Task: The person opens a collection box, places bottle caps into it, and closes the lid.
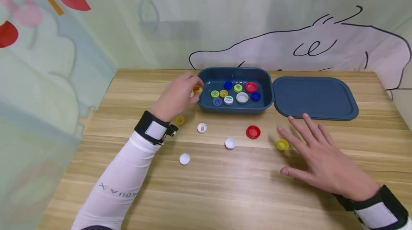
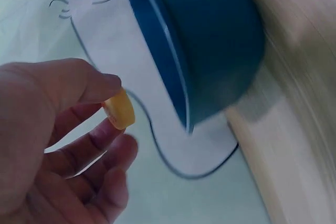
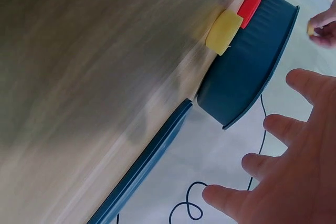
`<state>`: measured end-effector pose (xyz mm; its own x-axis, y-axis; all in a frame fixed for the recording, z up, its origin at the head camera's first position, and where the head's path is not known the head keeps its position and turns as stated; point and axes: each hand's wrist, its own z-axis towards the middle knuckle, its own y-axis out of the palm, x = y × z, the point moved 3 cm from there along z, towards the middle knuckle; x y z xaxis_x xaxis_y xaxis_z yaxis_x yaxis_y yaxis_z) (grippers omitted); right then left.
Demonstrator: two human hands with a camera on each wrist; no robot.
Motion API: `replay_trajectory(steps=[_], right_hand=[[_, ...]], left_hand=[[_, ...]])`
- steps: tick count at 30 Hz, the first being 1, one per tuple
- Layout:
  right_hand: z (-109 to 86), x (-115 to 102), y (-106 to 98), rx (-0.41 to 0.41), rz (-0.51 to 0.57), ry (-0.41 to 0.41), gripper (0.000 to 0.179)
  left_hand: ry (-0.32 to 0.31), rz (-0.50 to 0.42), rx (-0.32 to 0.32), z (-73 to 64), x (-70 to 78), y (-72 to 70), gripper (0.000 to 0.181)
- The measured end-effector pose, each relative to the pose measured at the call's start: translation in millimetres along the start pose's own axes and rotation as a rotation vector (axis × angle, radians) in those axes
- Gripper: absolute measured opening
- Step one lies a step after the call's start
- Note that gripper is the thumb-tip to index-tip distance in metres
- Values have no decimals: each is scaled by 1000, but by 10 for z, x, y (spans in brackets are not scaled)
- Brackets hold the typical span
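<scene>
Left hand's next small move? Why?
Probably shift the left hand slightly right, then release: it pinches a yellow-orange cap near the left end of the blue container, where other caps already lie.

Wht sleeve (image 1: pixel 116 176), blk wrist straps (image 1: pixel 154 128)

An orange-yellow cap (image 1: pixel 198 89) between the fingertips of the left hand (image 1: pixel 176 96); just right of them, a plain dark blue box (image 1: pixel 235 110) holding blue, lime-green, red, white and yellow bottle caps (image 1: pixel 238 88); ahead of the fingers of the right hand (image 1: pixel 325 164), a lid (image 1: pixel 315 97) in matching dark blue; near its index fingertip, a yellow cap (image 1: pixel 282 145); between both hands' fingers, a red cap (image 1: pixel 253 132) and a white cap (image 1: pixel 202 127) marked with a grey square; beneath the fingers, a light brown tabletop (image 1: pixel 225 194) streaked with wood grain.
</scene>
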<state>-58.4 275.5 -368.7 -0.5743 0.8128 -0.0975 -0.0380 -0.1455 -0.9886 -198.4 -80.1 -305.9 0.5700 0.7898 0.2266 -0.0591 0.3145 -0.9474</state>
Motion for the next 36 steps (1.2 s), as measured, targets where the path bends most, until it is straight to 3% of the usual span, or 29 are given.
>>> replay_trajectory(steps=[8,17,24,29,36], right_hand=[[-45,-26,-13,-6,12,17,94],[-49,-31,-6,-3,15,13,94],[-28,-25,-3,-19,11,17,94],[12,-17,-16,-10,19,6,93],[90,-10,-35,41,37,-40,84]], left_hand=[[3,126,-37,226,30,260,26],[-28,130,-16,180,-47,304,45],[-38,129,13,-9,-122,224,58],[-32,99,45,-243,-180,149,68],[-48,140,74,-600,-268,66,83]])
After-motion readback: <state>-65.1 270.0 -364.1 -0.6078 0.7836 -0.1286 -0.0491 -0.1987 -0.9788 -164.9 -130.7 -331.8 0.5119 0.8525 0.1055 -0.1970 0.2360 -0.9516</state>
